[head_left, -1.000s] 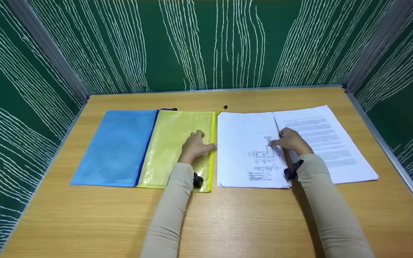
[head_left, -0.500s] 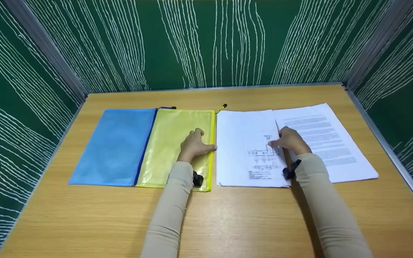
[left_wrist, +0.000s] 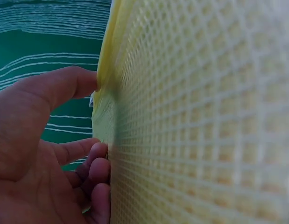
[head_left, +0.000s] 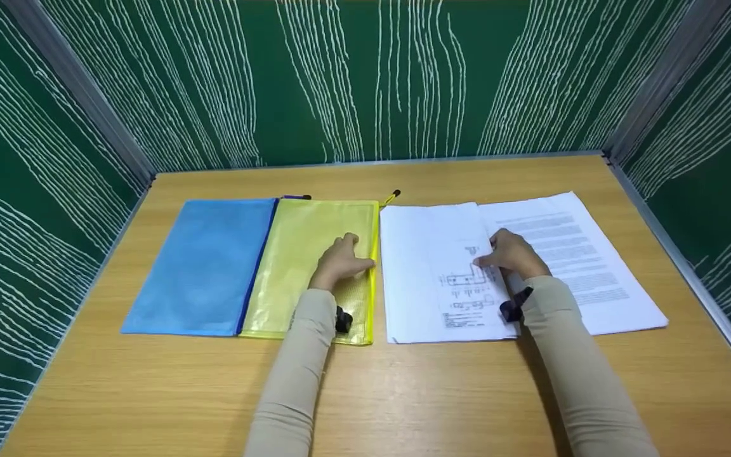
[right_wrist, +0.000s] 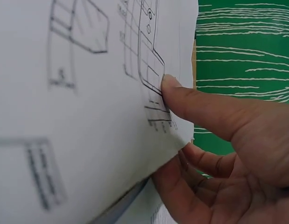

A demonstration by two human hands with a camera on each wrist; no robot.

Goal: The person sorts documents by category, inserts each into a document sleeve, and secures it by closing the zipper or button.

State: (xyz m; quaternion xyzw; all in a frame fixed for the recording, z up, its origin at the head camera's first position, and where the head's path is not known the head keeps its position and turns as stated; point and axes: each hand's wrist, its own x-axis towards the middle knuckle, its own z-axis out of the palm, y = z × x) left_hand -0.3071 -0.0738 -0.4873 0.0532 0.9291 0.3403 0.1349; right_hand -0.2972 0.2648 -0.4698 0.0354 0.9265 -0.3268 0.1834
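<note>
My left hand [head_left: 339, 261] rests on a yellow mesh zip pouch [head_left: 305, 238]. In the left wrist view its thumb [left_wrist: 69, 84] touches the zip edge, while bent fingertips press on the mesh. A blue zip pouch [head_left: 204, 266] lies to the left, against the yellow one. To the right, my right hand [head_left: 515, 255] pinches the right edge of a stack of papers with a printed drawing [head_left: 422, 266]. The right wrist view has its thumb [right_wrist: 195, 105] on top of the drawing and fingers under the sheets. Text-printed papers [head_left: 594, 273] lie partly beneath that hand.
Everything lies on a wooden table [head_left: 403, 400]. Green walls with white wavy lines [head_left: 365, 76] close in the back and both sides. A black zip pull [head_left: 396, 193] sticks out past the yellow pouch's top corner.
The drawing stack has shifted slightly toward me and turned a little, its right edge moving over the text papers. My right hand moves with it. The left hand and pouches stay nearly still.
</note>
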